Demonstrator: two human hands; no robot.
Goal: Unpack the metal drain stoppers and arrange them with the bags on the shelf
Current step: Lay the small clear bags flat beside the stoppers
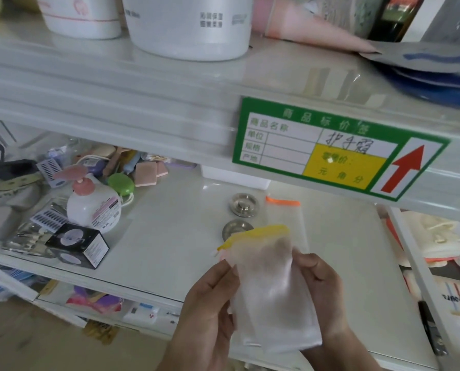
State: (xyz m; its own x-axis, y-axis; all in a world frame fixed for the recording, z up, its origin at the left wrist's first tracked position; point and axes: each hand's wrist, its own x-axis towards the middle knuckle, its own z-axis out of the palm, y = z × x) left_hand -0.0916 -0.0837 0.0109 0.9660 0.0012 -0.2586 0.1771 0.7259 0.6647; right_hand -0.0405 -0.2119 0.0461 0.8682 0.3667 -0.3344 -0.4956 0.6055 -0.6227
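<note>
Both hands hold a white mesh bag with a yellow top edge [270,285] above the front of the white shelf [170,253]. My left hand [210,303] pinches its left side and my right hand [322,287] grips its right side. Whether a stopper is inside the bag cannot be told. One round metal drain stopper [243,204] lies flat on the shelf behind the bag. A second metal stopper [235,228] lies just in front of it, partly hidden by the held bag. A flat mesh bag with an orange top edge [285,212] lies to the right of the stoppers.
A pink-capped lotion bottle [95,207], a black box [79,245], a green round case [121,184] and other small goods crowd the shelf's left end. A green price label [330,148] hangs on the shelf edge above. White tubs [188,28] stand on the upper shelf.
</note>
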